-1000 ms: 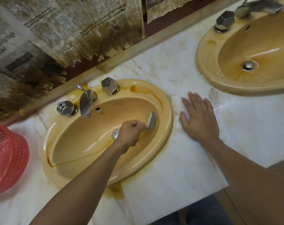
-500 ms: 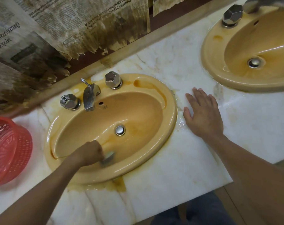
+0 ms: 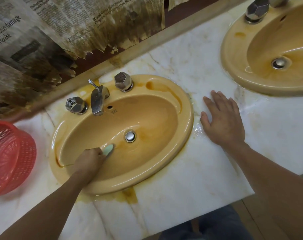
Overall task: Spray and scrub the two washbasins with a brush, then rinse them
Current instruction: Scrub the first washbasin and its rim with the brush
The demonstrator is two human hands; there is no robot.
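A yellow-orange oval washbasin [image 3: 185,118] sits in the white marble counter, with a chrome tap [image 3: 97,99] and two faceted knobs at its back rim. Inside the bowl, my left hand [image 3: 89,161] grips a pale green brush [image 3: 108,149] whose head lies on the bowl's near slope, just left of the drain [image 3: 130,136]. Flat on the wet marble to the right of this basin rests my right hand [image 3: 222,120], fingers straight. A second, matching washbasin [image 3: 233,66] shows at the upper right, cut off by the frame edge.
A red plastic basket [image 3: 10,158] stands on the counter at the far left. Stained, torn newspaper [image 3: 60,32] covers the wall behind. The marble counter [image 3: 190,184] has rusty stains around the near basin, and its front edge runs at the lower right.
My left hand has swept the brush from the bowl's right side to its near-left wall, then back up toward the drain. My right hand has stayed flat on the counter.
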